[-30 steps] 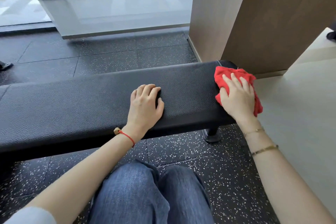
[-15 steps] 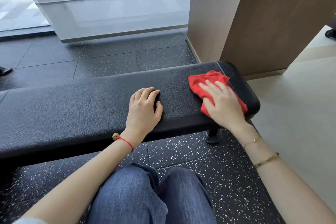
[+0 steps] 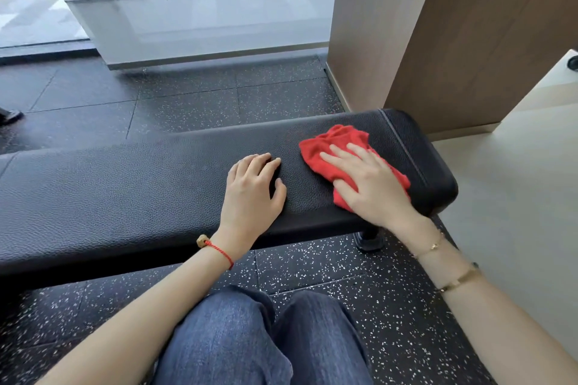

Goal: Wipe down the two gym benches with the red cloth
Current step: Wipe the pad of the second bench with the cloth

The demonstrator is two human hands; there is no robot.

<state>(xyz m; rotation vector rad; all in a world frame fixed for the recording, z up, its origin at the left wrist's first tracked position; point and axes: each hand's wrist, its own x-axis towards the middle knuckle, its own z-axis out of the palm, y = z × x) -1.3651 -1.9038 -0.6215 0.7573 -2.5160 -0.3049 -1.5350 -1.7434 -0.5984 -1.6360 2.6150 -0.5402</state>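
**While pressing the red cloth flat: hands on the gym bench**

As we are looking down from the head camera, we are seeing the right hand lying palm-down on the red cloth, its fingers extended and slightly spread, pressing the fabric against the bench rather than curling round it. We are noting that the cloth is lying crumpled on the black textured pad near the bench's right end, with red folds showing beyond the fingertips and past both sides of the hand. The right forearm is running in from the lower right, and two thin gold bracelets are circling it near the wrist.

We are finding the left hand resting on the pad just beside the cloth, apart from it. Its palm is facing down, its fingers are bent at the knuckles with the tips touching the upholstery, and it is holding nothing. A red cord bracelet with a small bead is sitting on the left wrist, and the left forearm is reaching in from the lower left.

We are also seeing denim-covered knees below the bench, over black speckled floor tiles. A single bench foot is showing beneath the right hand.
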